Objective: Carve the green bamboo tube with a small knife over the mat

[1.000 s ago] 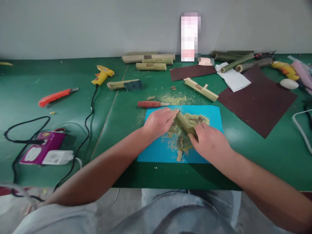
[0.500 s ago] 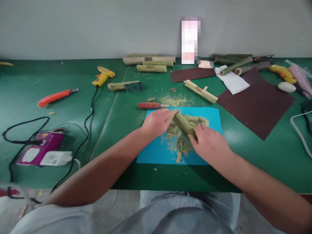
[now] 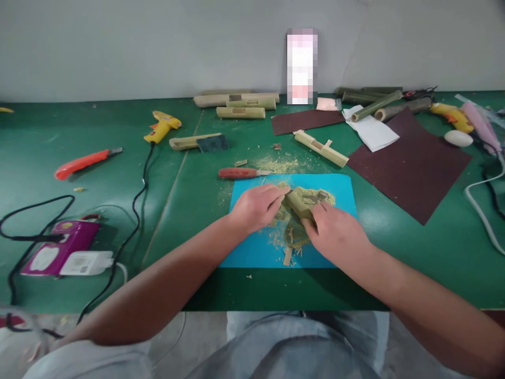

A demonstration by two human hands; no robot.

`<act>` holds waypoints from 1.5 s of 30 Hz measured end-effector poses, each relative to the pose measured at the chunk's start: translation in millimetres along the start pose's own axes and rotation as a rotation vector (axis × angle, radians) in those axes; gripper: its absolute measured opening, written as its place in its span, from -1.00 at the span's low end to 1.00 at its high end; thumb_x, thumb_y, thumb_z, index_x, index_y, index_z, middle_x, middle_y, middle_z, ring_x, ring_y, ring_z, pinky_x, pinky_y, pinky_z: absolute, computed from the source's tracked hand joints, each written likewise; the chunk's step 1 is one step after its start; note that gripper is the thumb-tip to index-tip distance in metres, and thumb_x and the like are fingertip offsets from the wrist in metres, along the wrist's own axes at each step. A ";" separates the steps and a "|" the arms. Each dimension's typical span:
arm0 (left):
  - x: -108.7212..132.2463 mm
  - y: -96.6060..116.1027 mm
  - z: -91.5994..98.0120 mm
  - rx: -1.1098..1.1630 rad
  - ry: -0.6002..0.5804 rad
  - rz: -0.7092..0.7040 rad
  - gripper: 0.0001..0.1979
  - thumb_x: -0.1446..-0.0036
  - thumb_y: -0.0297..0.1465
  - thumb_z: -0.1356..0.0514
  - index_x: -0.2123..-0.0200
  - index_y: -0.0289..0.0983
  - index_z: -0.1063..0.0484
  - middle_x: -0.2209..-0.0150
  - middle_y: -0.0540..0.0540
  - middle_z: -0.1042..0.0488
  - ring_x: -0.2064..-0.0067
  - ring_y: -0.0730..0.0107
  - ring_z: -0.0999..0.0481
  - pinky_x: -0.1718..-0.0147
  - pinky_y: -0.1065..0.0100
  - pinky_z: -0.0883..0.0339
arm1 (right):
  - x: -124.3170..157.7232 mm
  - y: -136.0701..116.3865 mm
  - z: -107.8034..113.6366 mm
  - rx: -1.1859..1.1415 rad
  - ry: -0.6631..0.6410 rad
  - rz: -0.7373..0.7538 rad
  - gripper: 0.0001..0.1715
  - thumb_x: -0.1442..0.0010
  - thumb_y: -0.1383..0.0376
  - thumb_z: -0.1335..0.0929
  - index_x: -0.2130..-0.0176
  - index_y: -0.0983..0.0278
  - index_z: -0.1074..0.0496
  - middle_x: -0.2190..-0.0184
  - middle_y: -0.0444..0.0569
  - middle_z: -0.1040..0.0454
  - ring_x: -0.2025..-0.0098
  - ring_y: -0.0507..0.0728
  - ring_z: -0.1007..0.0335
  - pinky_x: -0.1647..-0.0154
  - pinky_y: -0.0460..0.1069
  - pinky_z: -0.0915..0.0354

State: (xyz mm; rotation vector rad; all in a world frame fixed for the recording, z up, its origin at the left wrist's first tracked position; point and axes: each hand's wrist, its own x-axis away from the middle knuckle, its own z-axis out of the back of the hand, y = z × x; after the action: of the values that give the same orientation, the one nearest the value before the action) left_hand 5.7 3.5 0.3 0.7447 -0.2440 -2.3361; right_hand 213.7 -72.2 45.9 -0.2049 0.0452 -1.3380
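Both my hands hold a short green bamboo piece (image 3: 299,202) over a blue mat (image 3: 248,247) covered with shavings (image 3: 294,231). My left hand (image 3: 256,206) is closed on the piece's far left end. My right hand (image 3: 335,231) is wrapped round its near right end, hiding that part. Whether the right hand also holds a tool is not visible. A red-handled knife (image 3: 242,172) lies just beyond the mat.
On the green table (image 3: 118,131) lie an orange cutter (image 3: 82,162), a yellow glue gun (image 3: 161,126) with black cable, a purple box (image 3: 59,252), several bamboo sections (image 3: 240,105), a notched bamboo piece (image 3: 320,148), dark sandpaper sheets (image 3: 410,168), white paper (image 3: 373,131) and a white cable (image 3: 479,210).
The bamboo piece has tilted lower toward the mat and my hands have drawn slightly closer together. The view has shifted a little.
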 end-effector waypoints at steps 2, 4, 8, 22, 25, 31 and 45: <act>-0.9 -1.0 -0.7 0.007 0.022 -0.002 -0.71 -0.38 -0.35 -0.10 -0.04 -0.31 -0.52 0.11 -0.19 -0.62 0.10 0.24 -0.62 0.11 0.25 -0.54 | 0.0 -0.1 0.4 0.000 -0.003 0.001 -0.75 -0.35 0.25 -0.24 0.24 0.33 -0.44 0.31 0.09 -0.49 0.33 0.16 -0.44 0.51 -0.01 -0.03; -2.5 -4.9 -1.0 0.003 0.022 -0.001 -0.71 -0.36 -0.33 -0.13 -0.03 -0.31 -0.53 0.11 -0.19 -0.62 0.11 0.23 -0.62 0.12 0.25 -0.54 | -0.2 -0.1 0.4 -0.004 -0.008 0.003 -0.74 -0.36 0.26 -0.23 0.25 0.33 -0.44 0.31 0.09 -0.48 0.33 0.16 -0.44 0.51 -0.01 -0.03; -4.6 -11.8 0.7 -0.008 0.074 0.059 -0.71 -0.40 -0.36 -0.07 0.01 -0.31 -0.55 0.16 -0.19 -0.62 0.13 0.26 -0.62 0.10 0.25 -0.52 | -0.2 0.1 0.0 -0.016 -0.010 0.003 -0.75 -0.35 0.26 -0.23 0.23 0.32 -0.44 0.30 0.09 -0.48 0.33 0.16 -0.43 0.50 -0.01 -0.04; -3.4 -8.1 1.1 0.012 0.092 0.055 -0.73 -0.34 -0.35 -0.16 0.00 -0.34 -0.55 0.14 -0.19 -0.63 0.14 0.25 -0.63 0.12 0.27 -0.53 | -0.3 1.4 -1.7 -0.024 0.000 0.006 -0.75 -0.35 0.29 -0.21 0.22 0.32 -0.44 0.31 0.08 -0.48 0.32 0.16 -0.44 0.49 -0.01 -0.05; -4.2 -7.6 1.6 0.033 0.081 0.096 -0.74 -0.34 -0.35 -0.17 0.01 -0.31 -0.56 0.13 -0.17 -0.63 0.12 0.25 -0.63 0.10 0.28 -0.52 | -0.3 1.5 -2.0 -0.026 -0.013 0.002 -0.74 -0.36 0.28 -0.21 0.21 0.33 -0.44 0.30 0.09 -0.49 0.32 0.15 -0.44 0.50 -0.02 -0.02; -1.3 4.8 2.0 0.080 0.019 0.024 -0.72 -0.39 -0.37 -0.08 0.04 -0.31 -0.57 0.23 -0.15 -0.62 0.20 0.32 -0.62 0.21 0.35 -0.50 | -0.1 0.2 -1.3 -0.028 -0.022 -0.003 -0.75 -0.36 0.27 -0.23 0.21 0.32 -0.45 0.27 0.09 -0.50 0.30 0.16 -0.44 0.48 -0.01 -0.05; 2.9 8.9 -0.7 -0.016 0.009 -0.033 -0.66 -0.44 -0.33 0.02 0.00 -0.29 -0.53 0.27 -0.14 -0.59 0.23 0.33 -0.58 0.24 0.35 -0.48 | -0.6 1.9 -2.8 -0.024 -0.025 -0.011 -0.72 -0.38 0.24 -0.22 0.20 0.33 -0.45 0.29 0.09 -0.50 0.31 0.17 -0.46 0.48 0.01 -0.05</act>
State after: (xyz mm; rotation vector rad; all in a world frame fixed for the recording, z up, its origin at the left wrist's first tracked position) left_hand 9.1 -5.1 1.6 0.7570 -0.2099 -2.3622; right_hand 215.0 -71.5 42.8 -0.2425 0.0393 -1.3458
